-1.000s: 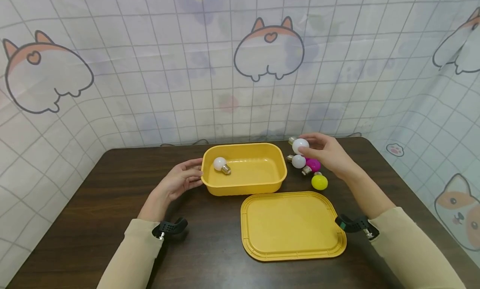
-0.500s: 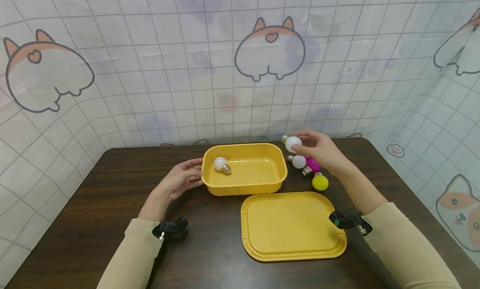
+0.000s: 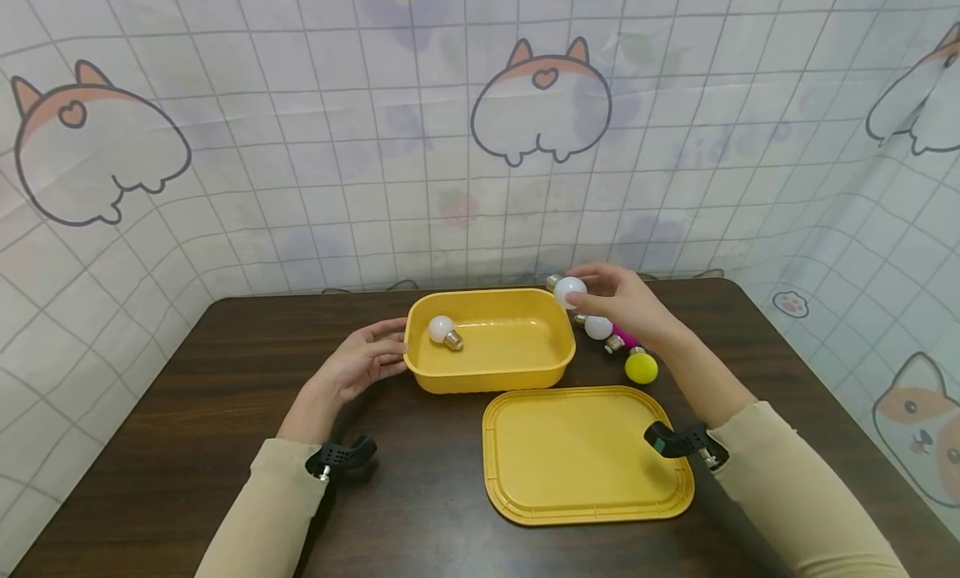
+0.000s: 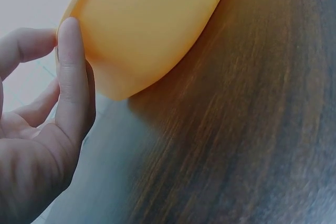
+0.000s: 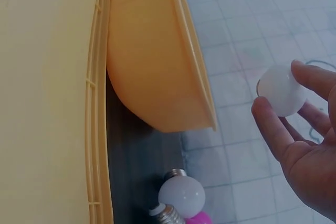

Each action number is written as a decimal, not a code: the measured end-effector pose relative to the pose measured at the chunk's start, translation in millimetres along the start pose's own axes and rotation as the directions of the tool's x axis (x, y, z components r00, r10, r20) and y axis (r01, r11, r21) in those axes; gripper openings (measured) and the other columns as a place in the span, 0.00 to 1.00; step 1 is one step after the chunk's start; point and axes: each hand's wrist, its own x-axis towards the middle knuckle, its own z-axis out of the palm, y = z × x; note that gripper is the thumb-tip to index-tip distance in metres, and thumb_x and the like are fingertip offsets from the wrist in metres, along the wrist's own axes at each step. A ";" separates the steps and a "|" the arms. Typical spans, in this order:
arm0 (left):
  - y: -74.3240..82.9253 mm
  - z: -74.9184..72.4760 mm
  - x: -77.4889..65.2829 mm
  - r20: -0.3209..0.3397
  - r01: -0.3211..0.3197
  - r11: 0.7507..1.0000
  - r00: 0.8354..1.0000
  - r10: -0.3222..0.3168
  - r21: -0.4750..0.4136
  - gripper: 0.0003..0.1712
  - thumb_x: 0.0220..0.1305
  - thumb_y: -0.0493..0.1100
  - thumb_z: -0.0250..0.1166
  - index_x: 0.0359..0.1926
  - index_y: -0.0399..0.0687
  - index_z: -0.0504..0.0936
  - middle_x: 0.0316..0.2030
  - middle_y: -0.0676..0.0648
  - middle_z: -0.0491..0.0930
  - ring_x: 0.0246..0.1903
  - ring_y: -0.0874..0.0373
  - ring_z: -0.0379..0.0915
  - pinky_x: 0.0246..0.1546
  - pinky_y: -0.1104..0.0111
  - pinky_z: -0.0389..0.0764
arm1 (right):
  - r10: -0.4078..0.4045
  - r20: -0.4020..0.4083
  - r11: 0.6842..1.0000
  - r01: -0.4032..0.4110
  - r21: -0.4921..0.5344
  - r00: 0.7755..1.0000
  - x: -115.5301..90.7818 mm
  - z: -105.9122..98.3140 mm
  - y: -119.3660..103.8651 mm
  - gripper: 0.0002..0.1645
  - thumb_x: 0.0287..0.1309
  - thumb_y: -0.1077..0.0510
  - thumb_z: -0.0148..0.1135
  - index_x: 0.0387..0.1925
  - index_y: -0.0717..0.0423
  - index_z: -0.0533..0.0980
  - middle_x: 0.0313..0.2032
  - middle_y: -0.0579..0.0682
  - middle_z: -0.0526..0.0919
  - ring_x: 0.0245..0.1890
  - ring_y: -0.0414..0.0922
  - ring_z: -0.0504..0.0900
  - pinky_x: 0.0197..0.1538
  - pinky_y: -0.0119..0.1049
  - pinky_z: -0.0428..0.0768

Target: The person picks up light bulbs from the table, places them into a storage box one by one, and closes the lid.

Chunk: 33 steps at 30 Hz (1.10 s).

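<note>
My right hand [image 3: 626, 305] holds a white light bulb [image 3: 570, 293] between thumb and fingers, its metal base pointing to the back left. The bulb is raised at the back right corner of a yellow plastic box [image 3: 487, 381], overlapping its rim in the head view. The right wrist view shows the held white bulb [image 5: 282, 91] out past the side of the box. My left hand [image 3: 367, 357] touches the box's left end with its fingertips at the rim. Inside the box, on the left, lies another white bulb [image 3: 441, 329].
Right of the box, a smaller white bulb [image 3: 598, 327], a magenta bulb [image 3: 626, 336] and a yellow-green bulb [image 3: 641, 368] lie close together on the dark wooden table [image 3: 187, 411]. A flat yellow lid [image 3: 585, 457] lies in front of the box. A patterned cloth [image 3: 337, 186] hangs behind.
My right hand has carried the white bulb left, from above the loose bulbs to the box's back right corner. My left hand and the box have stayed put.
</note>
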 end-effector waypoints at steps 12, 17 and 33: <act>1.0 0.4 -0.2 0.002 -0.002 1.000 1.000 0.002 0.003 0.37 0.74 0.31 0.59 0.79 0.39 0.55 0.69 0.28 0.65 0.47 0.54 0.84 0.48 0.67 0.85 | -0.011 0.048 1.000 0.010 0.027 0.999 10.5 16.0 1.7 0.29 0.70 0.52 0.67 0.66 0.59 0.72 0.56 0.59 0.79 0.55 0.54 0.80 0.57 0.53 0.81; 0.0 -0.4 -0.1 0.004 -0.003 1.000 1.000 0.003 0.002 0.38 0.75 0.31 0.59 0.79 0.39 0.55 0.69 0.28 0.65 0.47 0.53 0.84 0.48 0.67 0.85 | -0.016 0.067 0.998 0.012 0.055 0.998 14.4 23.8 1.3 0.27 0.69 0.55 0.68 0.64 0.60 0.73 0.54 0.60 0.80 0.53 0.56 0.81 0.59 0.59 0.79; 0.6 1.8 0.2 -0.016 0.007 1.000 1.000 -0.007 -0.005 0.37 0.74 0.30 0.59 0.78 0.39 0.57 0.69 0.29 0.66 0.46 0.53 0.84 0.48 0.65 0.85 | -0.033 0.124 0.997 0.024 0.076 0.992 23.1 47.7 0.2 0.24 0.69 0.58 0.67 0.63 0.62 0.74 0.58 0.62 0.77 0.52 0.61 0.82 0.60 0.55 0.80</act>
